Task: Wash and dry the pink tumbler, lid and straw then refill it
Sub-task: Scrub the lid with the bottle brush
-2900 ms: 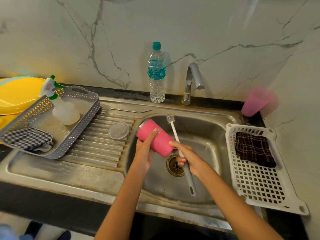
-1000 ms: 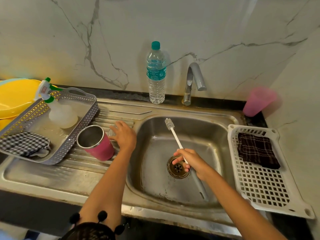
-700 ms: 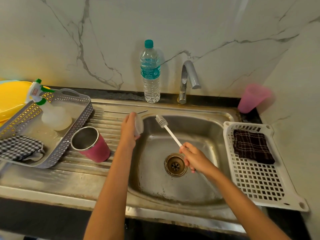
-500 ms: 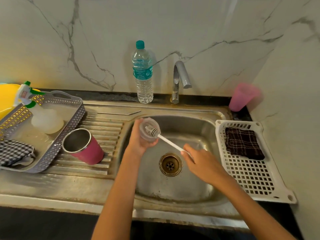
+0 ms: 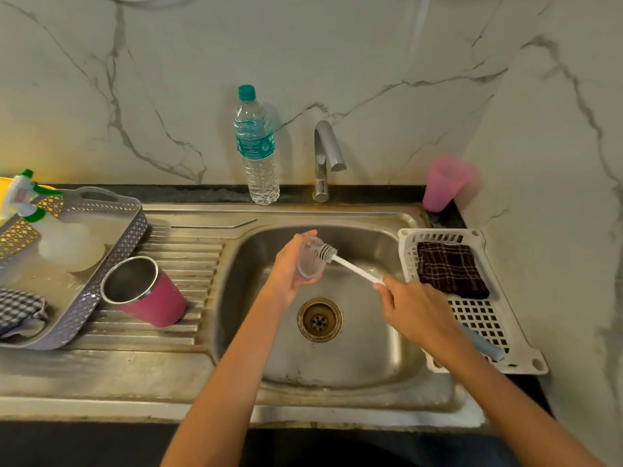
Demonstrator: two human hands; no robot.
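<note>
Item, clear lid [image 5: 309, 264]: gripped edge-on in the left hand [image 5: 290, 274] above the sink [image 5: 371, 365], having been lifted off the draining board about a second ago. Item, bottle brush [image 5: 352, 267]: handle clasped in the right hand [image 5: 414, 311], bristle head touching the lid's face. The two hands are apart, joined only through brush and lid. Item, pink tumbler [image 5: 158, 298]: mouth up on the ribbed draining board, just beside the grey tray [image 5: 111, 264], put down there by the left hand after its brushing over the basin. Item, metal straw [image 5: 212, 225]: lying along the back of the board, untouched. Item, tap [image 5: 325, 156]: no water seen running. Item, water bottle [image 5: 257, 146]: upright behind the sink. Assessment: scrubbing has passed from tumbler to lid; straw, rinsing, drying and refill appear outstanding.
</note>
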